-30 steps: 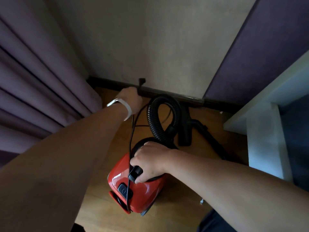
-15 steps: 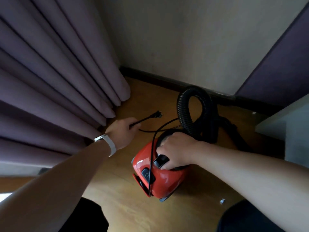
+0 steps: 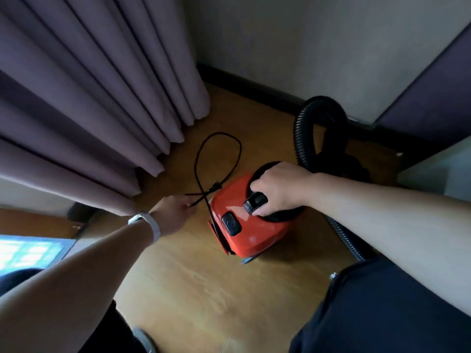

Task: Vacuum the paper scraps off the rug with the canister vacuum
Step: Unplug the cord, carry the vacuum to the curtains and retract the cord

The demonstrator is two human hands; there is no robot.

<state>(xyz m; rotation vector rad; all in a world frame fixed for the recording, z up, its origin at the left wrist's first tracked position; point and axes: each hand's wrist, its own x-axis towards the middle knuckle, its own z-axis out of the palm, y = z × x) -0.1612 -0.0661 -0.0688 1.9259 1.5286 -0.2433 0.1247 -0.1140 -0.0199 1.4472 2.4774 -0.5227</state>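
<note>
Right hand (image 3: 280,189) grips the handle (image 3: 254,200) atop the red vacuum (image 3: 254,235). Left hand (image 3: 174,212), just left of the vacuum, pinches its cord (image 3: 195,164), which loops on the floor beyond.

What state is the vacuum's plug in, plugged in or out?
Out. The plug sits free above the floor beside the red vacuum, its cord pinched by the left hand; no socket shows.

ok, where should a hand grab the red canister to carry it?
Probably the black handle on top of the red canister, coming straight down from above. It stands raised on the top face, and the right hand is curled round it. The red sides are smooth and sloped; the hose leaves the far end and the cord trails off the near left.
</note>
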